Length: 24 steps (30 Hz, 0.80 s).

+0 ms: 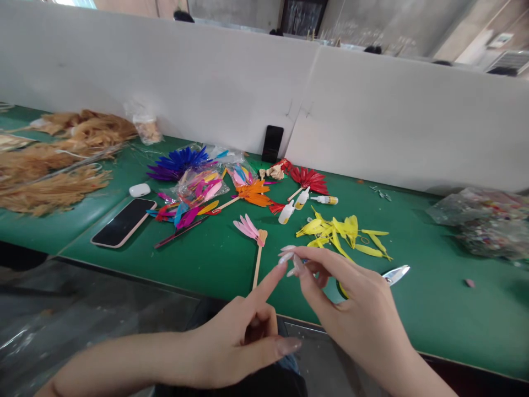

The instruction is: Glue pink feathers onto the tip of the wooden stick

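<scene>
My left hand (243, 342) points its index finger up and forward, with the thumb apart and the other fingers curled; nothing shows in it. The fingertips of my right hand (351, 292) are pinched together against the tip of that index finger. Whatever they may hold is too small to make out. Just beyond lies a flat wooden stick (258, 264) with a heart-shaped head and several pink feathers (247, 227) fanned from it. Loose yellow feathers (349, 229) are spread past my right hand. Scissors (397, 274) lie partly hidden behind that hand.
Small white glue bottles (286, 213) stand and lie mid-table near red, orange and blue feather fans (185, 162). At left are a phone (124, 222), a white earbud case (139, 190) and tan fibre bundles (58, 187). Another phone (273, 143) leans on the white partition (206, 82). Plastic bags (487, 220) lie right.
</scene>
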Available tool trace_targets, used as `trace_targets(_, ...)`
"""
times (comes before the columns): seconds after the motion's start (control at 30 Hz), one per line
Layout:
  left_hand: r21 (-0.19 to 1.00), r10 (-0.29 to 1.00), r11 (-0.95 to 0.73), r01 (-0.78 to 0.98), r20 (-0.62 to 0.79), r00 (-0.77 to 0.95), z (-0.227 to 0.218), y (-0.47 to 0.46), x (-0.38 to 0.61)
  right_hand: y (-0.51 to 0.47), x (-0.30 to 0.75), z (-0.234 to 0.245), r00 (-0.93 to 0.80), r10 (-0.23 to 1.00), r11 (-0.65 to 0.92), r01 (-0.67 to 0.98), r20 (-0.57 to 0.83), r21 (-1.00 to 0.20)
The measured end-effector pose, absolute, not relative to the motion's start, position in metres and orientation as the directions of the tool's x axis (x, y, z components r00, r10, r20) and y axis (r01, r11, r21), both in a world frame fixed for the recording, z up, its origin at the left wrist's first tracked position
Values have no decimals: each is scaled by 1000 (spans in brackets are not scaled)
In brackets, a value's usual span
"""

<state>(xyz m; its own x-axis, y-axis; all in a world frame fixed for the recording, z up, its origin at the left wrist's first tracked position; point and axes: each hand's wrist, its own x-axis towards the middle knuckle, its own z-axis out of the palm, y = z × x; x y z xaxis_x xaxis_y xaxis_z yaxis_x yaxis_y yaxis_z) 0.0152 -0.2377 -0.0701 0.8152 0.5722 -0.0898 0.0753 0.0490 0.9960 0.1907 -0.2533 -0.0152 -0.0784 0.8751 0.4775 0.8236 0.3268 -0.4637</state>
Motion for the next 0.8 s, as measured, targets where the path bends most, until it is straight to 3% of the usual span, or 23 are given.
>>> trace_targets(0.13, 977, 669, -155, 146, -5, 743, -82, -240, 22, -251, 187, -19, -47, 870, 294, 850, 492, -438)
trace_targets(0.4, 897, 711, -422, 128, 240, 661, -96, -240, 33, -250, 180, -25, 12, 854, 282, 830, 521, -482)
trace_targets(0.63, 820, 746, -532, 210, 337, 574, -95, -238, 39, -247, 177, -30, 113, 865, 253, 744, 489, -618)
trace_targets(0.8, 782, 717, -594, 192, 406, 566, -95, -243, 42, -243, 182, -40, 179, 907, 196, 620, 381, -759)
